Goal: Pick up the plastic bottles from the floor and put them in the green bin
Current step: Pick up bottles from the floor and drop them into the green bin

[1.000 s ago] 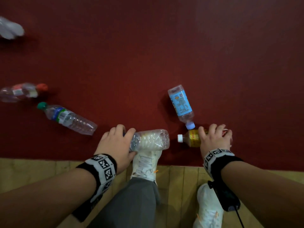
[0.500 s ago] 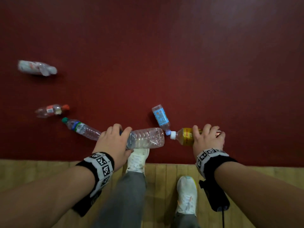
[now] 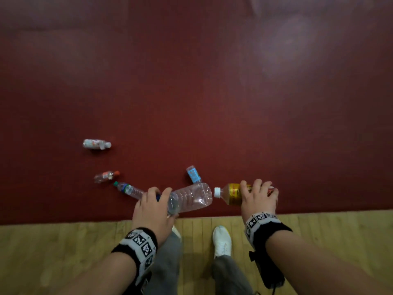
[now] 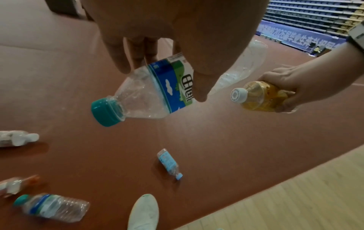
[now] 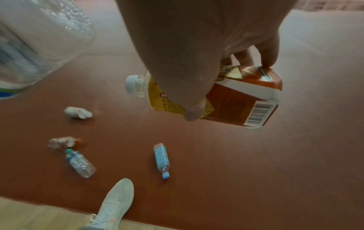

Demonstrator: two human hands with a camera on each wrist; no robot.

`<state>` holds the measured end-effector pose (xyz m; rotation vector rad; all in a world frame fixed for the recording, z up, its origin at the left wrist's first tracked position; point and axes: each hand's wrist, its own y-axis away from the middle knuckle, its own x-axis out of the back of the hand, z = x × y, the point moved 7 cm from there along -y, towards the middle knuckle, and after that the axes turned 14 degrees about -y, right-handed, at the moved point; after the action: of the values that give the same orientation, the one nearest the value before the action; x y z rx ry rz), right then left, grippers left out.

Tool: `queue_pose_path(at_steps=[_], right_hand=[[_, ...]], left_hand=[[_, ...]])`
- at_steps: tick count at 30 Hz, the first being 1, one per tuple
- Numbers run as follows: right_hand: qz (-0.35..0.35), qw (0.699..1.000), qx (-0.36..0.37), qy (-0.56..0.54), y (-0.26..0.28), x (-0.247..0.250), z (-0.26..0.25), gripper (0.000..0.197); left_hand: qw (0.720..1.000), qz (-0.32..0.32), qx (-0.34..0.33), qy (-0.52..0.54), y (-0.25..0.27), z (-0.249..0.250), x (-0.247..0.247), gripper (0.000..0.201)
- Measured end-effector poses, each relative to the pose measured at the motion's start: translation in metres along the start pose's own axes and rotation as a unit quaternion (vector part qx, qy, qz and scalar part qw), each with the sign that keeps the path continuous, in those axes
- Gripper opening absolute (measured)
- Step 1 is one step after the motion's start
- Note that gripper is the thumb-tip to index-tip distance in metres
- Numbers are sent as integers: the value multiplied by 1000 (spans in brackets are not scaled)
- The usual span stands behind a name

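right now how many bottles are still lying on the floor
4, all on the red mat: white-capped bottle farthest left, orange-capped bottle, green-capped bottle beside the left hand, blue-labelled bottle behind the two held ones. More may lie out of view.

The number 2026 is read among white characters on the blue banner (image 4: 301, 36) along the far wall. Large dark characters are printed on the clear bottle (image 4: 157, 87)'s blue-green label. A barcode is carried by the yellow bottle (image 5: 232, 99)'s label; its digits are illegible.

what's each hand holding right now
Left hand: grips the large clear plastic bottle.
Right hand: grips the yellow-labelled amber bottle.
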<state>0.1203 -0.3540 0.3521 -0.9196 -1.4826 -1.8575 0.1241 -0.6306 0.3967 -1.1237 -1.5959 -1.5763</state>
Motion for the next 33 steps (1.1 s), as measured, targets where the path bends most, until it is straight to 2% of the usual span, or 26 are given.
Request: queue_pose_path(at_steps=[4, 10, 15, 20, 22, 25, 27, 30, 33], right_hand=[[31, 998, -41, -33, 73, 53, 31, 54], [86, 978, -153, -111, 190, 89, 63, 56], [79, 957, -242, -139, 320, 65, 83, 60], [85, 919, -336, -187, 447, 18, 122, 60], [85, 895, -384, -210, 506, -10, 150, 59], [81, 849, -456, -256, 596, -66, 187, 58], [62, 809, -509, -287, 666, -117, 203, 58], [49, 748, -570, -337, 769, -197, 212, 60], [29, 680, -625, -382, 883, -296, 208, 60]], left_hand=[[1000, 11, -21, 12, 72, 15, 52, 76], [985, 88, -142, -29, 133, 35, 128, 80], [955, 162, -240, -60, 183, 54, 184, 83], [917, 205, -329, -96, 258, 107, 206, 82], [897, 214, -374, -102, 300, 143, 206, 80], [857, 223, -443, -140, 375, 201, 193, 77], [817, 239, -503, -150, 442, 242, 178, 76], [741, 273, -582, -192, 548, 298, 142, 72], [651, 281, -667, -227, 679, 355, 87, 70]])
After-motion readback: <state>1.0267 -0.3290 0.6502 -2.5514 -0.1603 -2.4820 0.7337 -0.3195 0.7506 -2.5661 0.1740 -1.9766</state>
